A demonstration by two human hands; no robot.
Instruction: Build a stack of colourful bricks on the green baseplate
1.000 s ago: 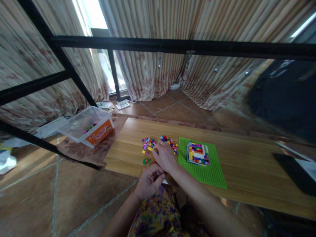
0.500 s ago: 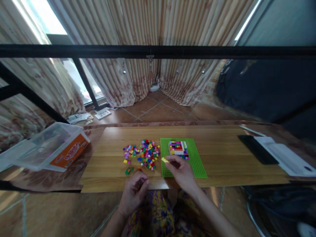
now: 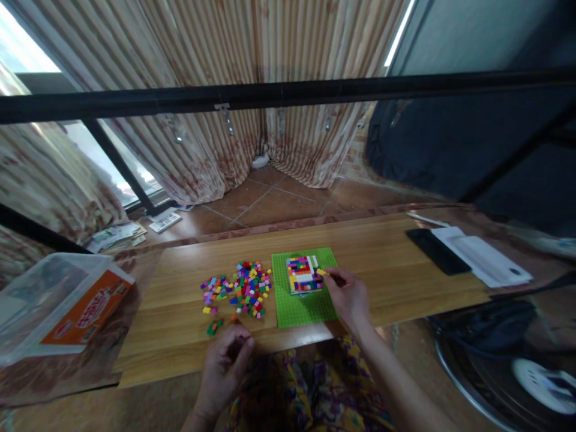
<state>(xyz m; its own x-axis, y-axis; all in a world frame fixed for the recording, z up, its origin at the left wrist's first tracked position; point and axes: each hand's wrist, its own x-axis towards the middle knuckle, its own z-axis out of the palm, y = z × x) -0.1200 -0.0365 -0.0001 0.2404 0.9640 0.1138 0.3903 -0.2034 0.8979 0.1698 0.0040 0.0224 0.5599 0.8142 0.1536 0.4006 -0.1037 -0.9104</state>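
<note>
My right hand (image 3: 350, 299) pinches a small yellow building brick (image 3: 321, 272) between thumb and fingertips. The brick is at the right edge of a multicoloured brick block (image 3: 304, 276); whether it touches is hard to tell. Rows of white, red, blue and yellow bricks make up the block, which stands on a green studded baseplate (image 3: 306, 311). Near the table's front edge, my left hand (image 3: 222, 366) is curled, thumb toward forefinger, and anything inside is hidden. Just beyond it lie a few green and orange bricks (image 3: 214, 327) and a heap of loose bricks (image 3: 252, 285).
On the wooden table (image 3: 382, 252), a black flat object (image 3: 436, 251) and a white tray-like object (image 3: 488, 261) lie at the right. A clear plastic box (image 3: 58, 294) with an orange label stands to the left. A dark metal bar (image 3: 288, 93) crosses beyond the table.
My right hand has carried the yellow brick from the block's front left to its right side. My left hand stays curled near the front edge. The camera view has turned and tilted.
</note>
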